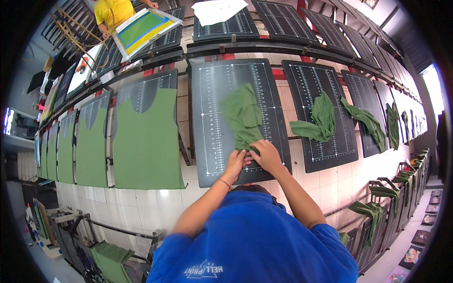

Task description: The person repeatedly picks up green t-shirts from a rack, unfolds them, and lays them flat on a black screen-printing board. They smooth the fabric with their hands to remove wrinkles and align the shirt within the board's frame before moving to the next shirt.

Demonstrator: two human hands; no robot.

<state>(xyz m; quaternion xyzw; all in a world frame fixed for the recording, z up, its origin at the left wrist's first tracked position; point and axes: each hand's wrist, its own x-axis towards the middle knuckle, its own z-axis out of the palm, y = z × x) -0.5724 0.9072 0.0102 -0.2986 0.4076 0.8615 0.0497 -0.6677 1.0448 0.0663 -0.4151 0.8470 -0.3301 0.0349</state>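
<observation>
Blue T-shirt (255, 240), 1: wearer's own, nearest item, filling bottom centre of view.

L hand (236, 165), 1: bare, dark bracelet (225, 182) circling wrist; fingers & thumb bunching together, pinching cloth's near end. R hand (266, 156), 1: curling in from R, fingers also pinching near end; fingertips of both almost meeting. No. of layers btw fingertips: fingers hiding it, can't tell.

Green cloth (243, 113), 1 pc: lying crumpled abt centre of black ruled surface (212, 85), far end pointing to far edge & blurring, hands holding near end short of near edge. Handling (est.): prob. light, soft, limp; looking thin, so creasing under slight pull; prob. neither fragile nor esp. slippery. Best hold: 2 hands pinching cloth's own edge, spaced apart, so layers aren't twisting; gripping mid-bundle prob. only adding creases.

Neighbours: L board (163, 81), carrying flat green panel (146, 151), lying smooth, scooped opening facing far edge, fabric covering near edge. R board (304, 80), carrying bunched green cloth (323, 118) abt its centre, one tail just reaching past L edge. Further R: more crumpled green pcs (365, 118) lying on boards.

Outer: far row, white cloth (219, 12) lying back from its board's near edge. Co-worker (121, 12), yellow top, far L, holding framed screen (150, 29). Lower R: green pcs (370, 210) draping over rack (377, 238).
</observation>
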